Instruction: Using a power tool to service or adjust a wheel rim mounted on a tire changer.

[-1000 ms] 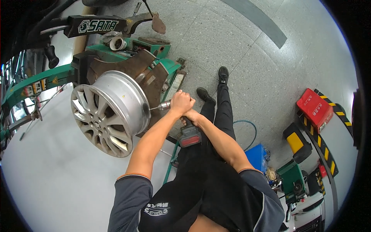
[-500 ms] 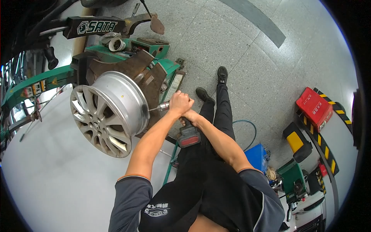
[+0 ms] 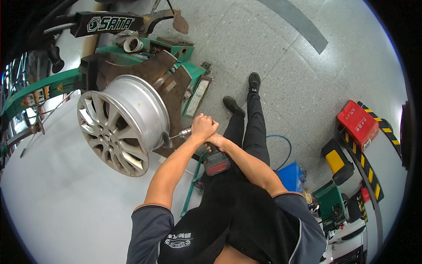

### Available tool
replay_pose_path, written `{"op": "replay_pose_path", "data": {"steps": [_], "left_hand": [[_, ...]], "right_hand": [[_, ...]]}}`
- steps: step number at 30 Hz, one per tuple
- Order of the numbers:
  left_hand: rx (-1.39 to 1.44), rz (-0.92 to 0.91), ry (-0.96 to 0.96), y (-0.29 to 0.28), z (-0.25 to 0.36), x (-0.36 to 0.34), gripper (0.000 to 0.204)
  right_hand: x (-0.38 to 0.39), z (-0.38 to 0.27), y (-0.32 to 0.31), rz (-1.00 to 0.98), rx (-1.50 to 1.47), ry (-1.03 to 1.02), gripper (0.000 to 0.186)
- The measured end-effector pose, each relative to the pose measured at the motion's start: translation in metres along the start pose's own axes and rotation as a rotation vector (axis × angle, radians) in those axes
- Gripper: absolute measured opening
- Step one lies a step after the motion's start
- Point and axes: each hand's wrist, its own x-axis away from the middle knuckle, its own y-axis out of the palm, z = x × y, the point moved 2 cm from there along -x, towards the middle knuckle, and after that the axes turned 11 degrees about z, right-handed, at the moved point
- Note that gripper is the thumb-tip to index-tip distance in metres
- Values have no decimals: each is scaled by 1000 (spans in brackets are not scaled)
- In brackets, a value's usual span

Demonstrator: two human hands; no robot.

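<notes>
My left hand (image 3: 204, 126) is closed over the front of a cordless drill (image 3: 215, 159), just behind its silver chuck. My right hand (image 3: 216, 141) grips the drill's handle, above the dark battery with a red patch. From the chuck a thin shaft reaches to a small grey disc (image 3: 167, 140), which is at the inner edge of a silver alloy wheel rim (image 3: 140, 105); whether they touch I cannot tell. The rim has no tyre, stands on its side with its spokes facing left, and rests against the brown turntable (image 3: 132, 65) of a green machine.
Above the rim extends a black machine arm (image 3: 110, 23). A white cup (image 3: 132, 44) of small dark bits stands on the green machine. To the right are a red box (image 3: 358, 123), a blue box (image 3: 292, 177) and a teal hose (image 3: 286, 145) on the speckled floor.
Both hands and the drill have shifted slightly down and toward me along the rim's edge. The grey disc, hidden before, now shows at the rim. The rim sits slightly higher and further left in view.
</notes>
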Motion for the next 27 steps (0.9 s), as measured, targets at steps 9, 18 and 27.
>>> {"op": "replay_pose_path", "data": {"steps": [9,18,27], "left_hand": [[18,110,91,-5,3,1,28],[-3,135,62,-7,3,-4,29],[36,104,116,-10,12,-21,27]], "right_hand": [[0,3,3,43,-11,0,20],[-1,-6,1,28,22,-38,21],[-4,-8,-7,29,-97,-14,21]]}}
